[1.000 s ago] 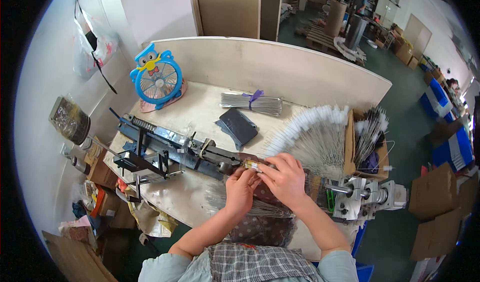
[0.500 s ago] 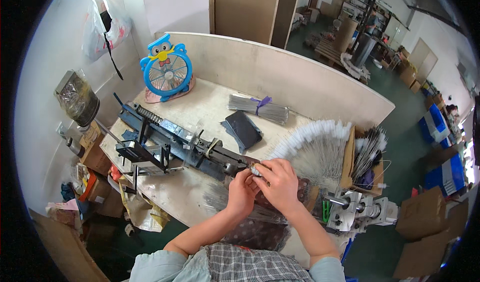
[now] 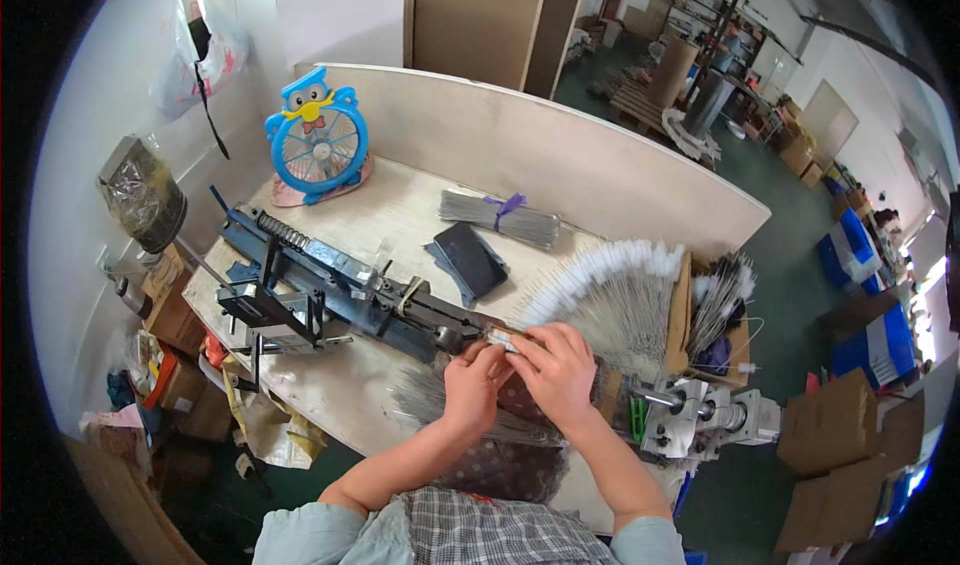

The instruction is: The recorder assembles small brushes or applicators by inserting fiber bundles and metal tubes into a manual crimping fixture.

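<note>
My left hand (image 3: 472,385) and my right hand (image 3: 553,373) meet at the right end of a long dark blue metal jig (image 3: 340,287) on the bench. Together they pinch a small pale metal piece (image 3: 500,340) against the jig's end. A fan of thin wire rods with white fluffy tips (image 3: 608,287) spreads just right of my hands. More bare grey wires (image 3: 430,397) lie under my left wrist.
A tied bundle of grey wires (image 3: 498,217) and a dark phone (image 3: 470,259) lie at the back of the bench (image 3: 400,200). A blue owl-shaped fan (image 3: 318,145) stands back left. A metal roller device (image 3: 700,415) sits right, with a cardboard box of rods (image 3: 722,310) behind.
My hands stay together at the jig's end, fingers shifting slightly on the small piece. The view has tilted and moved a little.
</note>
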`<state>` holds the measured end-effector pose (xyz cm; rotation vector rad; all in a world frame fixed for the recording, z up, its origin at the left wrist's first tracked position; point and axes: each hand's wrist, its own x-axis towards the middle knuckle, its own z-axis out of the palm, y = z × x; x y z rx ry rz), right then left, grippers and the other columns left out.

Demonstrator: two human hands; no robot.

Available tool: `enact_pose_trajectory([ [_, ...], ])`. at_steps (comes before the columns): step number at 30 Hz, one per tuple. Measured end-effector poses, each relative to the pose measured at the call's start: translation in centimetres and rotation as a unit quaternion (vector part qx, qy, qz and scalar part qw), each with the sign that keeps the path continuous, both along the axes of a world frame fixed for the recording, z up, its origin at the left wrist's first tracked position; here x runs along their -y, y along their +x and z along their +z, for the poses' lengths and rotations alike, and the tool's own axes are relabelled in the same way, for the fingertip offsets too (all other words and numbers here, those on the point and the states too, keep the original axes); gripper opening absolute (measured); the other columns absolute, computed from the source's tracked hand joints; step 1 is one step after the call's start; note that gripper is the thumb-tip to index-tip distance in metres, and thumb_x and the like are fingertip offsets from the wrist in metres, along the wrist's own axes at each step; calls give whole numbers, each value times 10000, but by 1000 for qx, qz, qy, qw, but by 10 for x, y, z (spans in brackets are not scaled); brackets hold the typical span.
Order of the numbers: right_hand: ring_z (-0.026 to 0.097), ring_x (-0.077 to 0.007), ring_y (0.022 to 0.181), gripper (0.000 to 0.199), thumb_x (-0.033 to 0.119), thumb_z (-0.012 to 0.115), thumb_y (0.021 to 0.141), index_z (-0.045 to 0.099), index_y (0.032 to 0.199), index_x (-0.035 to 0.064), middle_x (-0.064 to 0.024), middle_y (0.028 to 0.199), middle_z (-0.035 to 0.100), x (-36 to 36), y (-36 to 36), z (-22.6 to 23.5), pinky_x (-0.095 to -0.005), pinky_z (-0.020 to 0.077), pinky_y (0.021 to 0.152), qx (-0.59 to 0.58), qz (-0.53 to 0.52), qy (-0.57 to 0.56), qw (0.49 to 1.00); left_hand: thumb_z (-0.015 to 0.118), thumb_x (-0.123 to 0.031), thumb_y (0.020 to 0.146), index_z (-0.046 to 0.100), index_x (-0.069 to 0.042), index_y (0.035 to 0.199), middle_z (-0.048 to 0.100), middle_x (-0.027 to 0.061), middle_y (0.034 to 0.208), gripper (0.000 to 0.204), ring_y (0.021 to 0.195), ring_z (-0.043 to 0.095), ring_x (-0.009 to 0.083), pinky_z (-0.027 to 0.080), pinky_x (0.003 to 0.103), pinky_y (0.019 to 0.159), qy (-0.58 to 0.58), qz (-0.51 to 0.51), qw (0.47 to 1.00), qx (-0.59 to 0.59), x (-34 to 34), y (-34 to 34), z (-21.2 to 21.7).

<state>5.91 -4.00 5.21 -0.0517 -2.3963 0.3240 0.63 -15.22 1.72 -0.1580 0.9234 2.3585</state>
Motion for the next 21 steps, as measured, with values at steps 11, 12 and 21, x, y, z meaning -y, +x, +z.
enact_pose_trajectory([
  [11, 570, -197, 905, 274, 175, 730, 668, 689, 931, 114, 11, 921, 628, -6, -5, -1, -352, 454, 743, -7, 22, -24, 999, 561, -81, 874, 552, -36, 875, 587, 31, 866, 45, 826, 595, 122, 485, 289, 781, 11, -11, 1000, 2, -4, -3, 2],
  [12, 576, -201, 891, 269, 179, 743, 654, 695, 908, 109, 7, 907, 635, -5, -4, 0, -341, 455, 743, -9, 21, -34, 999, 540, -122, 891, 550, -38, 881, 587, 34, 861, 85, 828, 597, 132, 483, 305, 793, 3, -6, 1000, 17, -4, -1, 7],
  [21, 556, -223, 843, 218, 195, 748, 651, 675, 821, 81, -15, 782, 609, -12, 16, 3, -350, 452, 723, 63, -16, -2, 998, 343, -454, 967, 471, 7, 1072, 545, 114, 997, 489, 946, 559, 227, 450, 379, 878, 29, -6, 999, 42, 6, 0, -3],
])
